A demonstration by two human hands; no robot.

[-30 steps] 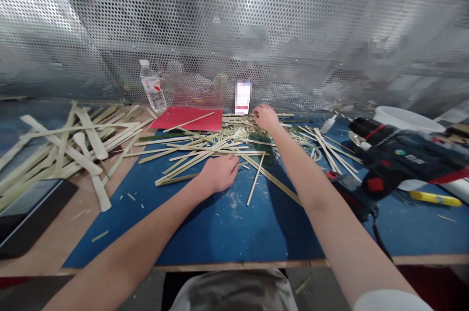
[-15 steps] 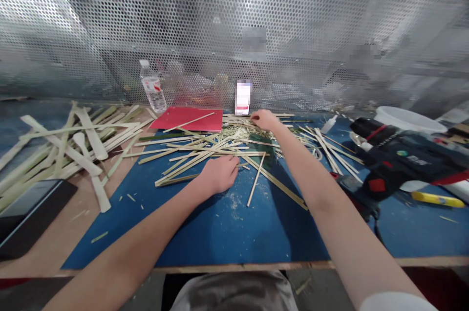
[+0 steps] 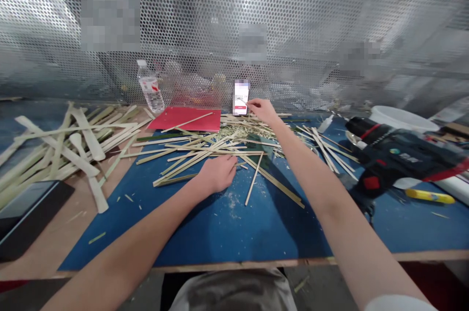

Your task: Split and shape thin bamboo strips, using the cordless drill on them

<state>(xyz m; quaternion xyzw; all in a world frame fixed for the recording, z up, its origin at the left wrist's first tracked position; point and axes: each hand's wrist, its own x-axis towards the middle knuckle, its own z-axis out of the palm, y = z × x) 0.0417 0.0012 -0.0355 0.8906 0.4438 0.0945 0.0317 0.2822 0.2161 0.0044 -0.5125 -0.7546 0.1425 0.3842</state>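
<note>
Blue-painted worktop (image 3: 198, 237) fills the near part of the bench, dusted with pale shavings (image 3: 230, 201) just ahead of the left hand (image 3: 217, 175). That hand lies low at the near edge of a loose heap of bamboo strips (image 3: 205, 152), its fingers pressed together and slightly curled; whether they pinch a strip, I cannot tell. A thin bamboo stick (image 3: 254, 186) lies just to its right. Near left, a dark tablet (image 3: 29, 218) sits on the bare wooden bench top (image 3: 47, 247), below a pile of spatula-shaped bamboo pieces (image 3: 62, 152).

The right arm crosses the heap, its hand (image 3: 263, 111) at the far side with fingers stretched forward, the index fingertip (image 3: 247, 103) touching or just beside an upright phone (image 3: 241, 98). A firm press there could tip the phone back or into the strips. Bare skin dragged over split bamboo risks splinters, and a sideways swing of the right forearm could catch the black-and-red power tool (image 3: 395, 159) on the right. Further off stand a red sheet (image 3: 183, 119), a water bottle (image 3: 150, 87), a white tub (image 3: 401, 119) and a perforated metal screen (image 3: 234, 17).
</note>
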